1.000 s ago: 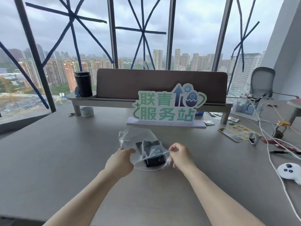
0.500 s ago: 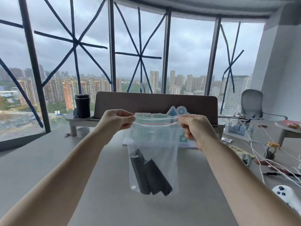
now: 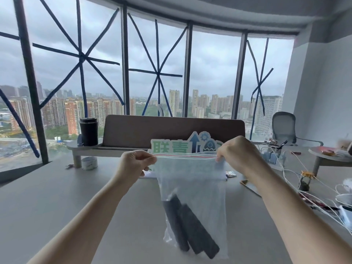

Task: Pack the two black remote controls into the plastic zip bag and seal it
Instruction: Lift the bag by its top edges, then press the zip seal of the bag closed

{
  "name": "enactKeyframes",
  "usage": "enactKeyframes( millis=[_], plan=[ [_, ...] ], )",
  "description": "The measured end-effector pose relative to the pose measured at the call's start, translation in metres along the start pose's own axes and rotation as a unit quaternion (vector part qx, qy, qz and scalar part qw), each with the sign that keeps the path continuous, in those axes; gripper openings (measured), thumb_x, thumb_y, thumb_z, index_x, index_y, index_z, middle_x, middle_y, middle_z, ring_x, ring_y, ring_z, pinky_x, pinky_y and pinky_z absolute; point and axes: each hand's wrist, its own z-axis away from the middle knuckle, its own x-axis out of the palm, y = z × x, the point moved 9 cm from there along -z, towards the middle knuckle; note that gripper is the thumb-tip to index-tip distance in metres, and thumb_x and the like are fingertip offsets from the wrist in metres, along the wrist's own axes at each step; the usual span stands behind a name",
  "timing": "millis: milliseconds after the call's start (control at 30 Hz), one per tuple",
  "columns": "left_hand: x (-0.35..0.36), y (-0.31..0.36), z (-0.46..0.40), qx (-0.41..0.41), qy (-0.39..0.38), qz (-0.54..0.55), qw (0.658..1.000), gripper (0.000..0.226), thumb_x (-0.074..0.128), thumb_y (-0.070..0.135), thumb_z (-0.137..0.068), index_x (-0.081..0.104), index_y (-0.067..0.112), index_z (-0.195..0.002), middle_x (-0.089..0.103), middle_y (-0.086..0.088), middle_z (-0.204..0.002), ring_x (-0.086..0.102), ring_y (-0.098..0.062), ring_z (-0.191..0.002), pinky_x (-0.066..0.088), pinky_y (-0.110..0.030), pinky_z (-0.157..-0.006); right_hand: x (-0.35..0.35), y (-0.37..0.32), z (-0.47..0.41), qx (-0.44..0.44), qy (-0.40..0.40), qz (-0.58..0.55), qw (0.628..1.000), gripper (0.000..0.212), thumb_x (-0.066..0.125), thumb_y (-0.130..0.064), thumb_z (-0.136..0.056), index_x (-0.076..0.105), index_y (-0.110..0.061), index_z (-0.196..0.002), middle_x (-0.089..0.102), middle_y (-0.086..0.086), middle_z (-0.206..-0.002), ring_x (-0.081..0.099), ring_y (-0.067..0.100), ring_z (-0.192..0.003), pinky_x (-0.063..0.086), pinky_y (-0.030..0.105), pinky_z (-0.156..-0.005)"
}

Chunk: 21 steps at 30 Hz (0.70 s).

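A clear plastic zip bag (image 3: pixel 192 180) hangs in the air above the grey table (image 3: pixel 57 202). Its red zip strip runs level between my two hands. My left hand (image 3: pixel 135 163) pinches the bag's top left corner. My right hand (image 3: pixel 238 152) pinches the top right corner. Two black remote controls (image 3: pixel 187 226) lie side by side inside the bag, slanted, their lower ends resting at the bag's bottom.
A green and white sign (image 3: pixel 182 147) stands behind the bag, before a brown divider panel (image 3: pixel 171 128). A black tumbler (image 3: pixel 88 131) sits on a shelf at the left. White cables (image 3: pixel 308 195) and small items crowd the table's right side. An office chair (image 3: pixel 283 128) stands far right.
Both hands lifted the bag off the table up to eye level. The remotes slid down to the bag's bottom. Since half a second ago the hands have moved wider apart, pulling the top taut.
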Motion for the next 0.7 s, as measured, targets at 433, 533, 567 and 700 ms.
enactKeyframes(
  millis=[433, 533, 567, 700],
  plan=[
    [0.062, 0.065, 0.015, 0.091, -0.074, -0.063, 0.991, 0.006, 0.071, 0.012, -0.078, 0.071, 0.007, -0.074, 0.058, 0.007, -0.051, 0.049, -0.005, -0.039, 0.037, -0.013, -0.039, 0.038, -0.060, 0.011, -0.224, -0.051, 0.025, 0.973, 0.011, 0.073, -0.033, -0.082, 0.076, -0.026, -0.075, 0.074, -0.009, -0.073, 0.067, 0.010, -0.076, 0.057, 0.037, -0.081],
    [0.062, 0.071, 0.015, 0.099, -0.077, -0.073, 0.989, 0.005, 0.072, 0.013, -0.077, 0.072, 0.010, -0.073, 0.055, 0.013, -0.040, 0.045, -0.002, -0.034, 0.035, -0.011, -0.039, 0.038, -0.057, 0.006, -0.210, -0.064, 0.002, 0.976, 0.018, 0.075, -0.034, -0.079, 0.071, -0.029, -0.061, 0.073, -0.006, -0.069, 0.065, 0.008, -0.071, 0.058, 0.039, -0.080],
    [0.062, 0.073, 0.015, 0.099, -0.078, -0.074, 0.989, 0.005, 0.071, 0.013, -0.077, 0.072, 0.009, -0.074, 0.054, 0.014, -0.038, 0.045, -0.002, -0.033, 0.035, -0.011, -0.039, 0.038, -0.056, 0.005, -0.204, -0.069, -0.004, 0.976, 0.017, 0.075, -0.035, -0.077, 0.073, -0.028, -0.062, 0.074, -0.005, -0.069, 0.066, 0.010, -0.071, 0.058, 0.040, -0.079],
    [0.065, 0.079, 0.013, 0.104, -0.085, -0.076, 0.988, 0.007, 0.072, 0.014, -0.077, 0.071, 0.008, -0.073, 0.053, 0.017, -0.037, 0.044, -0.002, -0.035, 0.033, -0.011, -0.039, 0.035, -0.058, 0.000, -0.191, -0.092, -0.035, 0.977, 0.012, 0.078, -0.032, -0.074, 0.078, -0.022, -0.069, 0.077, 0.002, -0.071, 0.066, 0.017, -0.063, 0.061, 0.047, -0.074]
  ],
)
